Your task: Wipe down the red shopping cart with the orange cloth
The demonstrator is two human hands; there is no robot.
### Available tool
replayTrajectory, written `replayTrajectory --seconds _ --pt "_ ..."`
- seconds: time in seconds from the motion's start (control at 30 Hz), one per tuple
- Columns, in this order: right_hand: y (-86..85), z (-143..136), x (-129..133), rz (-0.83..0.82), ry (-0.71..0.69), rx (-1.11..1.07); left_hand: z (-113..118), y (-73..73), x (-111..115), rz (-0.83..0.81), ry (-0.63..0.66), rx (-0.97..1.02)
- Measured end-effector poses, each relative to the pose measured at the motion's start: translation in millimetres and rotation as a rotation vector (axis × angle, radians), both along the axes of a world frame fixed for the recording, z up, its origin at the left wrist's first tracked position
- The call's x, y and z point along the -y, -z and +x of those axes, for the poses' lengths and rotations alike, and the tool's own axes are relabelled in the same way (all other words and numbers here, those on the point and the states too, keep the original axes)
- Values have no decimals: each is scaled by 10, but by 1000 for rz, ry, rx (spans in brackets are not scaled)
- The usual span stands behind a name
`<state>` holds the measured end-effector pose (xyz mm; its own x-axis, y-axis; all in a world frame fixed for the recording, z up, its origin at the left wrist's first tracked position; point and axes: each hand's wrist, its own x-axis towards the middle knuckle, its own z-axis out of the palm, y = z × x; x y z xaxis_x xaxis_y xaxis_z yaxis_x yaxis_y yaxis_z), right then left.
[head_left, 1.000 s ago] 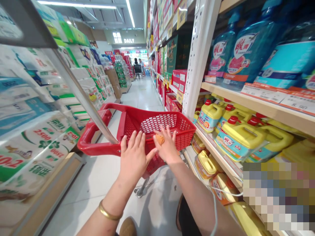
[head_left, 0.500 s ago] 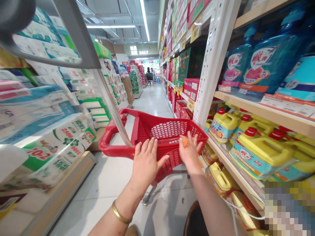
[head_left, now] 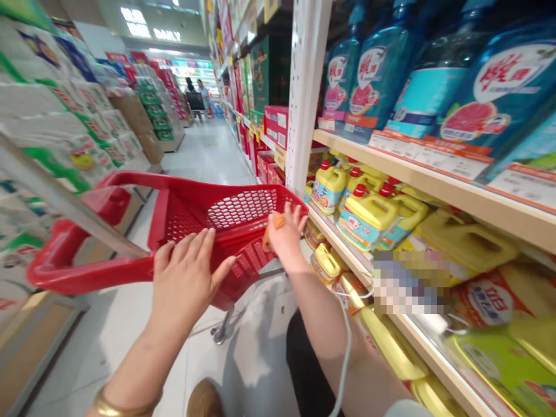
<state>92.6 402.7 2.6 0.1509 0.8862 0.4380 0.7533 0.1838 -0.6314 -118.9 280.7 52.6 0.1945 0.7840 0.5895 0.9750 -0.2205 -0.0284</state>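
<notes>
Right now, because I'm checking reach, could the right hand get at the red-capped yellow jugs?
Probably yes: nothing visible stands between the right hand and the red-capped yellow jugs, though the orange item at its thumb might hamper gripping.

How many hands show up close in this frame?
2: the left hand at the near rim of the red shopping cart; farther right, the right hand, holding an orange cloth.

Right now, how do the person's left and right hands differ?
The left hand shows nothing in its grasp; the right hand holds an orange cloth.
The left hand is nearer the handle end of the red cart; the right is nearer its opposite end.
Both hands are bare, at the cart's near side.
</notes>
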Motion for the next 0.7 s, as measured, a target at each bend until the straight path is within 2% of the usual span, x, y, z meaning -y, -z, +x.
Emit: replayTrajectory --seconds 0.13,0.2,0.27,0.43,0.5,0.57,0.63,0.7 --pt "-96 -498 331 123 -445 98 50 0 -31 4 -14 91" --pt "-101 -572 363 145 -524 139 65 -12 -38 -2 -32 124" --pt "-55 -418 260 93 -453 136 74 -31 -32 -24 -42 126" --pt "118 238 -161 -114 75 -15 105 -50 -9 -53 5 171" --pt "117 225 -158 -121 119 -32 129 -45 -16 -50 11 213" --pt "63 -7 -38 -68 -20 -5 154 -44 -30 -42 -12 213" --pt "-20 -320 139 24 -256 47 172 -54 -40 -24 -37 172" --pt "-92 -522 287 105 -450 94 171 -68 -44 -26 -38 111"
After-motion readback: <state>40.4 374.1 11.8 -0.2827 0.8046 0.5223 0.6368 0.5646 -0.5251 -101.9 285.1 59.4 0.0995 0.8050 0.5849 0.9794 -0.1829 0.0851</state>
